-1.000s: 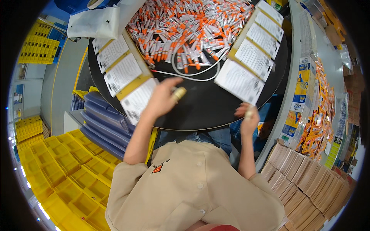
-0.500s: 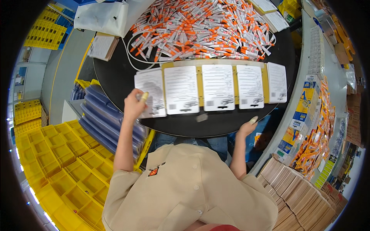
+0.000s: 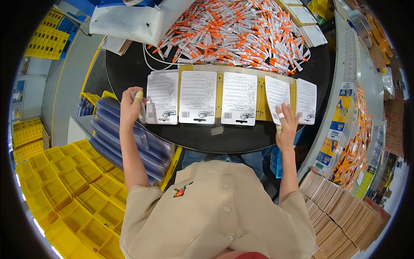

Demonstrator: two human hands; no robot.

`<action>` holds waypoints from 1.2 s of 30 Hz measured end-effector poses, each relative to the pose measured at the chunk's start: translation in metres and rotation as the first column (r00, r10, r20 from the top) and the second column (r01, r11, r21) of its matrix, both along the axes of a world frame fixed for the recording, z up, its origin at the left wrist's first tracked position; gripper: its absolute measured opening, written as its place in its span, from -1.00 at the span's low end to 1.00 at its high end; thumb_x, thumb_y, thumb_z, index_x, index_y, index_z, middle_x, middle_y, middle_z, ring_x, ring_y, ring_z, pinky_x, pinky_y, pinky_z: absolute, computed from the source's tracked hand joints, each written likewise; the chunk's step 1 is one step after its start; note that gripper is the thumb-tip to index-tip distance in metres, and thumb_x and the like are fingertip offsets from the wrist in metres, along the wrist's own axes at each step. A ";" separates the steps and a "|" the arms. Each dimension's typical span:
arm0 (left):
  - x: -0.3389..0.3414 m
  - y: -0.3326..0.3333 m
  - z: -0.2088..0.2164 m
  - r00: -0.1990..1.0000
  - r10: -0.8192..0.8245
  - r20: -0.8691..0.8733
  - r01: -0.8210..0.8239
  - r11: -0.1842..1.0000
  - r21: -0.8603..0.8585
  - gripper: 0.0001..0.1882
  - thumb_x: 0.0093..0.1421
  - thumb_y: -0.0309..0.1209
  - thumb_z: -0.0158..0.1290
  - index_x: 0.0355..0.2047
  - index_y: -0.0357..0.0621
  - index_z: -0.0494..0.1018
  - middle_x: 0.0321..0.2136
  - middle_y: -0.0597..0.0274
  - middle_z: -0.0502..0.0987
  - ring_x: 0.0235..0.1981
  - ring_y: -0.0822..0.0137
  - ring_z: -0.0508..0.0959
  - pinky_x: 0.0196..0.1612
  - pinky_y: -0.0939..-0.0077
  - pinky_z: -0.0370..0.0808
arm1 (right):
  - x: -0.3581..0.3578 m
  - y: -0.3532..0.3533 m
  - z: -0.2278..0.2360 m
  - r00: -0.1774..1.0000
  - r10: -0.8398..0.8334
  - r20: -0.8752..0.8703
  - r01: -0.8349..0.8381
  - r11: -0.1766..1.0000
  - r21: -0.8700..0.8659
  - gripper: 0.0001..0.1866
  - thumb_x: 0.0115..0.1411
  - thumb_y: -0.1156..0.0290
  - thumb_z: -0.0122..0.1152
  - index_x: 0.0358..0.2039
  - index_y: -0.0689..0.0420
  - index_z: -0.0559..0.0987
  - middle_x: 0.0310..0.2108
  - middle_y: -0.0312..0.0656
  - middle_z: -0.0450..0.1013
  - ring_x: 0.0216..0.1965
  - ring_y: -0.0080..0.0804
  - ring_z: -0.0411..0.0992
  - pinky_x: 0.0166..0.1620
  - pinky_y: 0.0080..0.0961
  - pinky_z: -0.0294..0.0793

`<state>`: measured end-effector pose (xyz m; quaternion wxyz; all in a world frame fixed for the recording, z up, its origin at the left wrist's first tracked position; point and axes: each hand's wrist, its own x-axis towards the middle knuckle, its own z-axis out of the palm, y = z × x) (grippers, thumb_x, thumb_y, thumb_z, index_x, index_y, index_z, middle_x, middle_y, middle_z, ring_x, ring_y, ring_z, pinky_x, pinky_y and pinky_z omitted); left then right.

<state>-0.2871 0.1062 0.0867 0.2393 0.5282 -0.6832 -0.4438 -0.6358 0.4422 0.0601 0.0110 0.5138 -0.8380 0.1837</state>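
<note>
The right hand [image 3: 286, 131], fingers spread, touched the lower end of a white card [image 3: 277, 93] just beyond them, any pinch unclear. Whether the curled left hand [image 3: 130, 105] held anything, I couldn't tell. Probably light and bendable, the card suited an edge grip.

White cards [image 3: 197, 97] bear fine print [image 3: 239, 93] and barcodes [image 3: 185, 114], none legible

Black tabletop [image 3: 241, 140] bears tubes [image 3: 233, 39] — and yellow board [image 3: 261, 99].

The 2 bare forearms [image 3: 134, 155] reach forward, left hand [image 3: 130, 103] curled, right hand [image 3: 287, 129] with fingers [image 3: 287, 114] extended.
</note>
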 end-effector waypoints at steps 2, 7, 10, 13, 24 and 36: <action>-0.001 0.003 0.007 0.998 -0.016 -0.065 0.014 0.999 -0.039 -0.79 0.28 -0.38 -0.05 -0.17 -0.26 0.41 -0.46 0.22 0.52 -0.42 0.48 0.52 -0.30 0.56 0.43 | 0.010 -0.012 0.003 0.926 0.096 0.364 -0.006 0.971 -0.239 -0.55 0.11 0.35 0.21 0.07 -0.06 0.50 0.23 -0.07 0.21 0.29 -0.03 0.07 0.28 0.09 -0.03; -0.024 0.027 0.036 0.988 -0.079 -0.136 0.063 0.991 -0.120 -0.77 0.32 -0.33 -0.10 -0.28 -0.25 0.43 -0.54 0.30 0.52 -0.46 0.55 0.46 -0.36 0.62 0.38 | 0.037 -0.045 -0.013 0.949 0.315 -0.019 -0.314 0.937 -0.154 -0.47 -0.11 0.55 0.28 -0.03 -0.04 0.57 0.12 -0.09 0.35 0.21 -0.03 0.22 0.24 -0.04 0.16; -0.045 0.050 0.072 0.953 -0.079 -0.292 0.089 0.996 0.022 -0.82 0.32 -0.33 -0.08 -0.25 -0.19 0.38 -0.53 0.30 0.50 -0.45 0.52 0.51 -0.43 0.67 0.38 | 0.051 -0.069 -0.013 0.910 0.402 0.101 -0.283 0.780 -0.558 -0.62 -0.05 0.51 0.25 -0.13 0.03 0.63 0.00 -0.07 0.46 0.06 -0.01 0.40 0.09 -0.24 0.42; -0.092 0.082 0.104 0.869 -0.314 -0.383 0.343 0.939 0.010 -0.74 0.21 -0.34 0.09 -0.17 -0.17 0.32 -0.38 0.27 0.47 -0.40 0.48 0.53 -0.38 0.59 0.48 | 0.082 -0.101 -0.014 0.755 0.652 -0.068 -0.623 0.681 -0.384 -0.69 -0.03 0.47 0.21 -0.20 -0.04 0.61 0.13 -0.19 0.34 0.19 -0.20 0.26 0.26 -0.21 0.15; -0.279 0.173 0.055 0.485 -0.832 -0.270 0.830 0.535 -0.158 -0.62 0.06 -0.60 0.03 -0.07 -0.17 0.31 -0.37 0.08 0.53 -0.34 0.15 0.57 -0.27 0.36 0.50 | -0.170 -0.033 0.002 0.790 -0.296 0.537 0.610 0.462 -0.644 -0.73 0.21 0.31 0.18 -0.25 0.28 0.50 -0.44 -0.18 0.52 -0.43 -0.43 0.48 -0.37 -0.47 0.49; -0.369 0.183 -0.029 0.694 -0.643 0.323 0.685 0.728 -0.023 -0.60 0.00 -0.28 0.24 -0.27 -0.26 0.36 -0.44 -0.11 0.56 -0.33 -0.12 0.55 -0.28 0.07 0.47 | -0.292 -0.117 -0.040 0.998 0.054 0.036 -0.049 0.991 -0.128 -0.68 0.01 0.42 0.32 -0.15 0.06 0.60 -0.26 -0.15 0.43 -0.21 -0.23 0.45 -0.13 -0.42 0.46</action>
